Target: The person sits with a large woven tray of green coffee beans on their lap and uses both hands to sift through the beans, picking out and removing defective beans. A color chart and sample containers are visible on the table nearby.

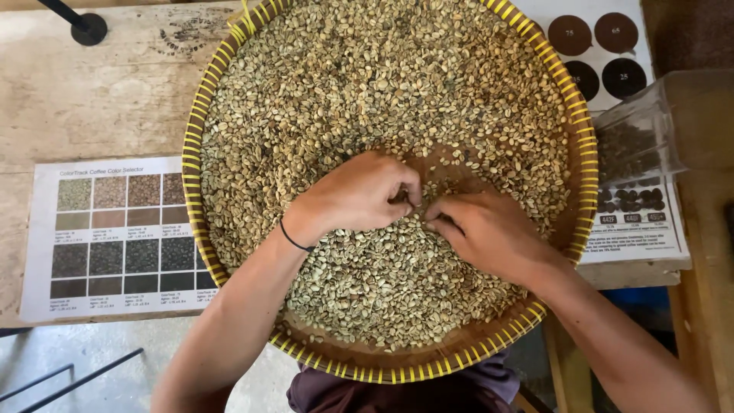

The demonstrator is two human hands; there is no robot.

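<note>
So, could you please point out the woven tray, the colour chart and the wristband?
woven tray (200, 130): head view, on its yellow-bound left rim.
colour chart (122, 229): head view, middle of the sheet's swatch grid.
wristband (294, 239): head view, dark cord on the left wrist.

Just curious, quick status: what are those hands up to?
Left hand and right hand both curled, fingertips in green beans. Beans fill round woven tray. Bare patch beside hands. Nothing blocking.

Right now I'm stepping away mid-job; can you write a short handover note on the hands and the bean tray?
Left hand: curled, fingertips in the pale green coffee beans.
Right hand: fingertips in the beans, beside the left hand.
Both work mid-tray in the round woven tray with yellow-bound rim; a bare patch of tray shows just above the hands.
Clear plastic container of dark beans sits at the right.
Most beans remain heaped in the tray.
</note>
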